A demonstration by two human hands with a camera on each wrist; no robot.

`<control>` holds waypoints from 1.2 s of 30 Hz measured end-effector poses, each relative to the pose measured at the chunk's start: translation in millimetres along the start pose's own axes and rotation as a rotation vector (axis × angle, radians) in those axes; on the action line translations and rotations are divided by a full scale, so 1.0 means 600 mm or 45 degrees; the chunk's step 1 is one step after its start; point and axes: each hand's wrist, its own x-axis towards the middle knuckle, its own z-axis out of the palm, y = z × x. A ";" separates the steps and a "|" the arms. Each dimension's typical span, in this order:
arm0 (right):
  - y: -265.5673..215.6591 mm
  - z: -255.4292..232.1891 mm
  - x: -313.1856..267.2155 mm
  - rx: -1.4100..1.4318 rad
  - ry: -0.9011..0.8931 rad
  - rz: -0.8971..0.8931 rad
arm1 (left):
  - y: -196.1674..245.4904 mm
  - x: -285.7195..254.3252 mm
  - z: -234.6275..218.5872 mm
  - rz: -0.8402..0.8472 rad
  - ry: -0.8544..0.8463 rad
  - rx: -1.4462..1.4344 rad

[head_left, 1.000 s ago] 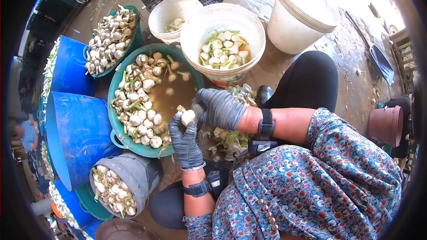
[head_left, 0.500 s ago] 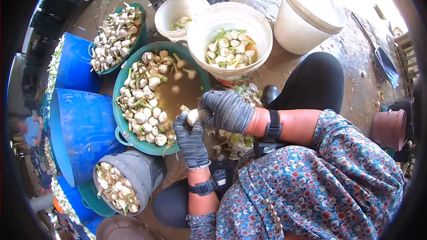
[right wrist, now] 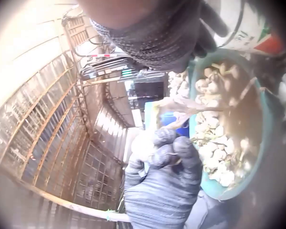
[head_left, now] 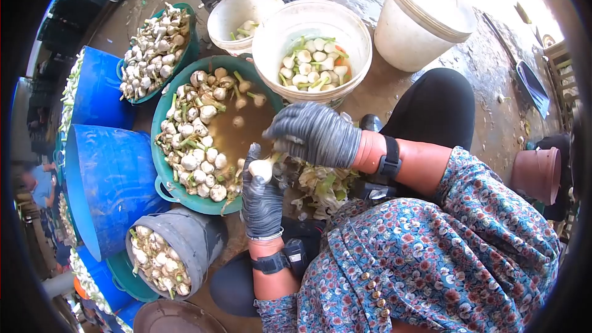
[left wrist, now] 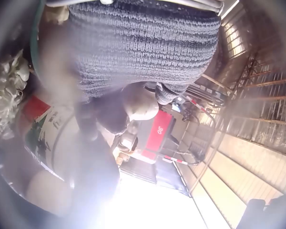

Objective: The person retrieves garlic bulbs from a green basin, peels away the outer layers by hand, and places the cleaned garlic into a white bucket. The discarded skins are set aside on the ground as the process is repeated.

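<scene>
In the head view my gloved left hand (head_left: 262, 203) holds a whitish garlic bulb (head_left: 261, 169) between thumb and fingers, its stem towards my right hand. Just above the stem is my gloved right hand (head_left: 317, 135), fingers reaching over it; I cannot tell whether they grip anything. Bright light washes out the bulb (right wrist: 143, 145) in the right wrist view, where a pale strip of skin (right wrist: 181, 106) stretches beside it. Behind the hands stands a green tub (head_left: 203, 205) of unpeeled garlic in brown water. A pile of peelings (head_left: 324, 188) lies below my right hand.
A white bucket (head_left: 308, 20) of cleaned garlic stands beyond the tub, beside a smaller white bucket (head_left: 231, 15). At left are a grey bucket (head_left: 206, 253) of garlic and blue tubs (head_left: 117, 191). Another white bucket (head_left: 410, 31) stands right of them.
My right hand has lifted slightly from the bulb and its fingers have loosened from a tight curl. The bulb has turned in my left hand, so its stem now shows.
</scene>
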 end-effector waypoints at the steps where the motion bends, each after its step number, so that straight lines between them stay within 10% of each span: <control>1: -0.016 -0.006 0.005 -0.016 -0.123 -0.166 | 0.000 0.000 0.012 0.056 0.110 0.322; 8: -0.033 0.024 -0.017 -0.226 -0.139 -0.093 | -0.004 -0.007 0.002 0.007 0.002 0.745; 11: -0.030 0.031 -0.021 0.177 -0.265 0.519 | -0.001 -0.010 0.014 0.173 -0.117 1.077; 15: -0.024 0.035 -0.026 0.063 -0.138 0.164 | -0.005 -0.008 -0.002 0.032 -0.046 0.913; 18: -0.015 0.057 -0.031 0.064 -0.176 0.392 | -0.002 -0.010 0.008 -0.028 0.106 1.008; 21: 0.028 0.075 -0.036 0.525 -0.415 0.909 | -0.020 -0.003 0.007 0.733 0.022 1.891; 22: 0.046 0.075 -0.034 0.745 -0.612 1.116 | -0.024 -0.002 0.005 0.734 0.020 1.889; 23: 0.095 0.100 -0.056 0.483 -0.733 0.465 | -0.027 -0.003 0.004 0.560 0.135 1.251; 24: 0.088 0.102 -0.056 0.483 -0.731 0.466 | -0.028 -0.003 0.004 0.375 0.232 0.614; 28: 0.029 0.099 -0.048 0.389 -0.964 0.511 | -0.022 0.015 -0.040 -0.055 0.485 0.096; 31: 0.018 0.084 -0.041 0.508 -0.294 0.656 | -0.029 0.008 -0.038 0.156 0.451 0.560; 36: -0.015 0.043 -0.002 0.792 -0.460 0.694 | -0.052 0.006 -0.016 0.099 0.385 0.688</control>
